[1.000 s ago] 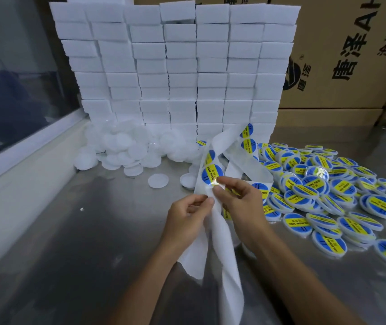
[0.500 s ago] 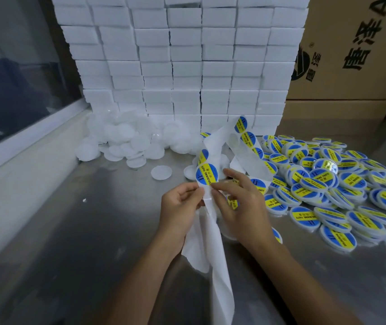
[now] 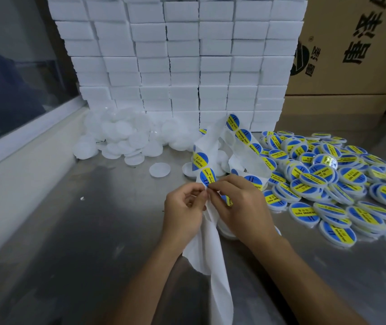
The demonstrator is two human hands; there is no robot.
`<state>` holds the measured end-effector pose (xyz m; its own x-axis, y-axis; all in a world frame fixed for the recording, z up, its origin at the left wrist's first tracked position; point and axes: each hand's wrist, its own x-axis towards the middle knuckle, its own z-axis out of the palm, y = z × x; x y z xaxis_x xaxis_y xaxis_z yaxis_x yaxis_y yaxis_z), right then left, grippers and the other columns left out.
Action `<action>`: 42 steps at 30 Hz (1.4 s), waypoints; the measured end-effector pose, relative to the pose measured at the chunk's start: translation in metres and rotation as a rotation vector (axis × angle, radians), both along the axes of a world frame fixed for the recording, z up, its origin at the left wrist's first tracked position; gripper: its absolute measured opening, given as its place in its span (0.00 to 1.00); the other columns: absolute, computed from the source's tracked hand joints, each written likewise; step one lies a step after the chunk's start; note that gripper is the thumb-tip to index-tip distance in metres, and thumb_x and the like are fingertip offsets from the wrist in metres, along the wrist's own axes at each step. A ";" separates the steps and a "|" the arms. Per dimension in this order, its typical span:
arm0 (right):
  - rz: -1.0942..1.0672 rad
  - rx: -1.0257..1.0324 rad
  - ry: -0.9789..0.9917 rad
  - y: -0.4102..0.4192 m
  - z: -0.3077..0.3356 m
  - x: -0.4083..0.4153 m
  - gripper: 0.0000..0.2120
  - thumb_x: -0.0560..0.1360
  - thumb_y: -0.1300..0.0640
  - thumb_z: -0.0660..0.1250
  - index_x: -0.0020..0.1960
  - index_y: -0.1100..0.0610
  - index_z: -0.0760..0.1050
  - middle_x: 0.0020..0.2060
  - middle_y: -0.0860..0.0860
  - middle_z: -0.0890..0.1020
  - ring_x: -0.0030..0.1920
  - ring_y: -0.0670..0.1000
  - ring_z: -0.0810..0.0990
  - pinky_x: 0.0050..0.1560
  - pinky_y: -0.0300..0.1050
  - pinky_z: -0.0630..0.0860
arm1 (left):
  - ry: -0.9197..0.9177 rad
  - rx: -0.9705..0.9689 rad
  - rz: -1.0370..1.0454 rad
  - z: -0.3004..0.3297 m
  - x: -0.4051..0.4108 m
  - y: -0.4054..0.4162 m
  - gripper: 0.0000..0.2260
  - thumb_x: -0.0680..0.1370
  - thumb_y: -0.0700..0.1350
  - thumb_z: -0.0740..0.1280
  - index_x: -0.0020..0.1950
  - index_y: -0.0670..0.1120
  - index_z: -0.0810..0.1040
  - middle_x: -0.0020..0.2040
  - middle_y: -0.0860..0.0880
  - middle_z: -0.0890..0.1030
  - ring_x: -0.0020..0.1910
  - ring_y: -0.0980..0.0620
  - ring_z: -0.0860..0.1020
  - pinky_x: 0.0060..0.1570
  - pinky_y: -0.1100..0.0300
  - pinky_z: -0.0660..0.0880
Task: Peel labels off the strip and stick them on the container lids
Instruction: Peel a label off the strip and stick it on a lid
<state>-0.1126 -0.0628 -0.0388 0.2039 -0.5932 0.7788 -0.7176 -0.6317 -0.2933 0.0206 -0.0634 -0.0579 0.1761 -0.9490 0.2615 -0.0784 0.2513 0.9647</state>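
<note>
Hands (image 3: pixel 207 202) on label strip (image 3: pixel 213 245)

Dim, cool light, brightest on the white boxes (image 3: pixel 182 57) and a soft glare patch on the steel table (image 3: pixel 117 207), window (image 3: pixel 11 73) side dark, wide-angle bending at edges, slight softness overall, forearms blurred near the bottom.
</note>
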 end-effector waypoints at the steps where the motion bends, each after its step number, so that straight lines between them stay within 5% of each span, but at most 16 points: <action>1: -0.004 -0.006 0.013 0.000 0.001 0.000 0.03 0.73 0.60 0.71 0.44 0.59 0.84 0.37 0.53 0.82 0.37 0.55 0.80 0.34 0.52 0.77 | -0.031 -0.014 0.010 -0.001 0.000 0.000 0.13 0.77 0.34 0.68 0.42 0.52 0.81 0.37 0.50 0.84 0.37 0.52 0.82 0.42 0.59 0.80; 5: -0.016 -0.013 0.060 0.000 0.002 0.001 0.02 0.73 0.61 0.71 0.43 0.60 0.82 0.37 0.54 0.81 0.36 0.56 0.79 0.34 0.53 0.76 | -0.130 -0.053 0.033 -0.001 -0.001 0.001 0.14 0.76 0.36 0.69 0.41 0.55 0.80 0.33 0.59 0.82 0.34 0.58 0.79 0.37 0.66 0.75; 14: -0.008 0.051 -0.053 0.001 0.001 0.001 0.02 0.73 0.62 0.71 0.44 0.60 0.80 0.37 0.52 0.80 0.36 0.52 0.77 0.37 0.48 0.76 | -0.115 -0.075 0.030 0.002 -0.002 0.004 0.15 0.76 0.36 0.69 0.41 0.57 0.80 0.35 0.59 0.82 0.34 0.58 0.80 0.36 0.66 0.75; 27: -0.035 0.658 -1.005 -0.006 0.007 -0.010 0.08 0.73 0.61 0.70 0.36 0.54 0.83 0.29 0.47 0.81 0.29 0.39 0.75 0.32 0.34 0.74 | -0.106 -0.019 0.054 -0.002 0.000 0.002 0.11 0.75 0.37 0.70 0.41 0.54 0.82 0.37 0.52 0.83 0.38 0.49 0.81 0.40 0.57 0.81; 34: 0.015 0.807 -1.277 -0.010 0.011 -0.021 0.04 0.74 0.58 0.71 0.41 0.56 0.83 0.30 0.49 0.81 0.30 0.44 0.78 0.35 0.36 0.76 | -0.094 -0.021 0.123 0.007 0.005 0.005 0.08 0.72 0.39 0.68 0.35 0.49 0.82 0.32 0.49 0.81 0.31 0.57 0.77 0.33 0.65 0.73; 38: 0.067 0.713 -1.272 -0.008 0.015 -0.019 0.03 0.75 0.61 0.70 0.45 0.58 0.83 0.37 0.53 0.86 0.37 0.46 0.84 0.37 0.35 0.79 | -0.287 0.002 0.414 0.013 0.024 -0.007 0.06 0.73 0.40 0.65 0.37 0.45 0.80 0.31 0.46 0.79 0.33 0.50 0.77 0.35 0.55 0.75; 42: 0.074 0.628 -1.228 -0.004 0.019 -0.019 0.03 0.74 0.64 0.71 0.43 0.58 0.84 0.37 0.54 0.86 0.38 0.50 0.85 0.40 0.36 0.80 | -0.701 0.157 0.434 0.016 0.047 -0.034 0.16 0.75 0.42 0.64 0.62 0.49 0.79 0.58 0.47 0.77 0.57 0.44 0.75 0.55 0.52 0.73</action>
